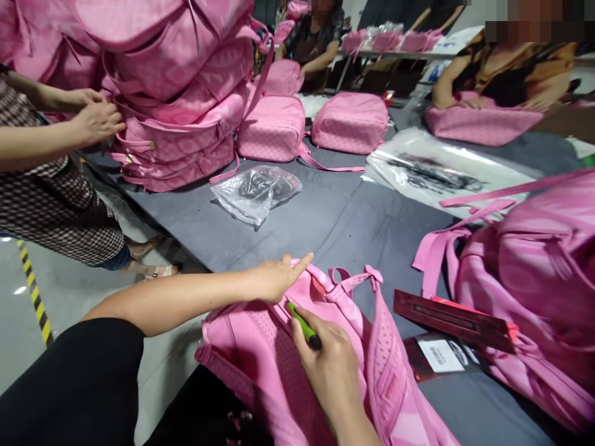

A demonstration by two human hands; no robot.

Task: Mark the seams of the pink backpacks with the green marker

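A pink backpack lies in front of me with its dotted back panel and straps facing up. My left hand rests at its top edge and holds it there; one finger is stretched out over the edge, while the others are partly hidden. Closed around a green pen-shaped tool with a black end, my right hand is over the back panel. The tool's tip meets the bag near the top seam, close to my left hand. What kind of tool it is does not show clearly.
Stacked pink backpacks stand at the left, with a co-worker's hands on them. Clear plastic bags lie mid-table. At right are another pink backpack, a dark red strip and a labelled packet. Other people work across the table.
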